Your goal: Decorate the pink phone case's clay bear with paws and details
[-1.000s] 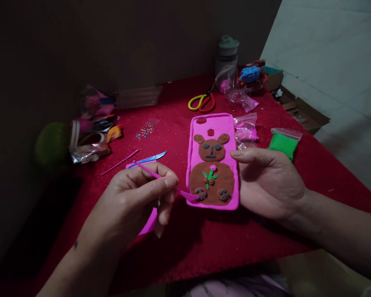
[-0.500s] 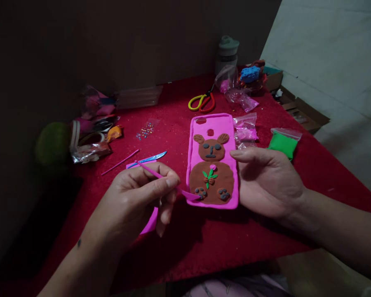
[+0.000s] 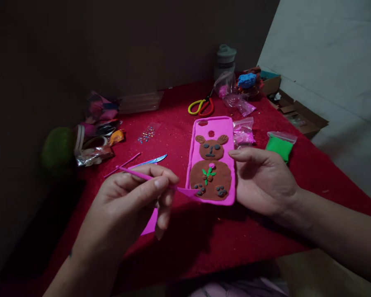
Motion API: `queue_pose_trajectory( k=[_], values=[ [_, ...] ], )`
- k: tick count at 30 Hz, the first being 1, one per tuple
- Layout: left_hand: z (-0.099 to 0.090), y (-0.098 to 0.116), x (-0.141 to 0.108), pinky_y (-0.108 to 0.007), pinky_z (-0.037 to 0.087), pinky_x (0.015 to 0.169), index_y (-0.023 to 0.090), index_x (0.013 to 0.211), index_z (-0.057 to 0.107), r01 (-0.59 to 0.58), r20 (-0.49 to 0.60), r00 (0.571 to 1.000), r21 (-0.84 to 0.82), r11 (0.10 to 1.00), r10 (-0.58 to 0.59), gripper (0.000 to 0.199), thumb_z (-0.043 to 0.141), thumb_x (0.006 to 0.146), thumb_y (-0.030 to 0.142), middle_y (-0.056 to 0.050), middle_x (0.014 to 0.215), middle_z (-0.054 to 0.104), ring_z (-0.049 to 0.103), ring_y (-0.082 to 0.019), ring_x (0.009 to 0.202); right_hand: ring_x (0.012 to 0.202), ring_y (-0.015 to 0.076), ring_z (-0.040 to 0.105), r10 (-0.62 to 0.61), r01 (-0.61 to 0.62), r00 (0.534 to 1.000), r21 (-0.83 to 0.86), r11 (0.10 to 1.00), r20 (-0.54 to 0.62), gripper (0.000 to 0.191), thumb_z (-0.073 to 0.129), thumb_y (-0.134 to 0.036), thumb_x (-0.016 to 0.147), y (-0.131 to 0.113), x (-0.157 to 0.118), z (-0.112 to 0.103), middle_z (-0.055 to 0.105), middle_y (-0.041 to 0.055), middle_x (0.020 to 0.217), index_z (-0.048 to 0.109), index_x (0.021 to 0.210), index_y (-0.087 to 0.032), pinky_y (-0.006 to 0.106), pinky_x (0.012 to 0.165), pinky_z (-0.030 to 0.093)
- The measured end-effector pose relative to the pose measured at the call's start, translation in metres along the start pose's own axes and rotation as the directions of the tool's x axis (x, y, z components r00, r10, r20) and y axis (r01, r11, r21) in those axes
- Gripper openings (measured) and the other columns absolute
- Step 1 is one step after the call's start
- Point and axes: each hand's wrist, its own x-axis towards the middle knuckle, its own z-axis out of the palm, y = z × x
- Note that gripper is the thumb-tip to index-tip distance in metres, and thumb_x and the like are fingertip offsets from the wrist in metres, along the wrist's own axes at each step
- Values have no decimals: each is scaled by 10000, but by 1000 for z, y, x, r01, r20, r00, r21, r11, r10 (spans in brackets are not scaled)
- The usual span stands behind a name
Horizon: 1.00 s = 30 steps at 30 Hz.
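Observation:
My right hand (image 3: 266, 179) holds a pink phone case (image 3: 221, 128) upright by its right edge, thumb on the rim. A brown clay bear (image 3: 214, 175) with grey eyes, nose and paw pads covers its front, and a small pink flower with green leaves (image 3: 209, 174) lies on the bear's belly. Pinched between thumb and fingers of my left hand (image 3: 142, 194) is a thin pink modelling tool (image 3: 187, 191). Its flat blade overlaps the case's lower left corner in view; whether it touches is unclear.
A blue knife-shaped tool (image 3: 154, 159), a pink stick (image 3: 126, 162), scissors (image 3: 201, 107) and a gem sheet (image 3: 147, 133) lie on the red cloth (image 3: 179, 255). Behind stands a bottle (image 3: 225, 62). A green clay bag (image 3: 280, 146) is at right, mixed packets (image 3: 95, 144) at left.
The view has shifted slightly. My left hand has moved a little left with the tool, whose blade still overlaps the case's lower left corner. My right hand keeps its hold on the case.

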Motion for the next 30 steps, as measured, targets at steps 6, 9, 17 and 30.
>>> queue_pose_trajectory(
  k=[6,9,17,30],
  values=[
    [21,4,-7,-156,508,421,201,806,679,31,144,989,53,998,-38,56,687,824,254,11,550,643,602,-108,459,987,274,653,-39,39,999,-35,999,1,327,495,-139,705,-3,-1,3,714,88,938,636,999,-164,520,987,451],
    [26,-1,-1,-174,507,407,181,773,626,53,131,990,22,998,-55,101,684,820,249,2,536,644,581,-115,442,975,274,652,-64,64,998,-78,995,3,321,514,-165,687,-3,-1,4,710,92,945,644,980,-161,489,963,475],
    [25,-11,5,-178,499,368,161,779,590,76,113,991,-30,997,-72,105,652,842,218,16,578,649,576,-106,412,1040,254,627,-129,130,991,-74,989,21,238,496,-161,712,-1,-1,4,706,56,960,657,878,-218,459,984,469],
    [26,-11,7,-188,507,379,167,778,589,51,100,994,-1,999,-51,84,634,849,179,26,590,642,586,-110,431,994,270,645,-122,124,990,-22,992,67,236,479,-133,725,-1,-1,2,708,72,861,632,903,-162,507,1010,436]
  ],
)
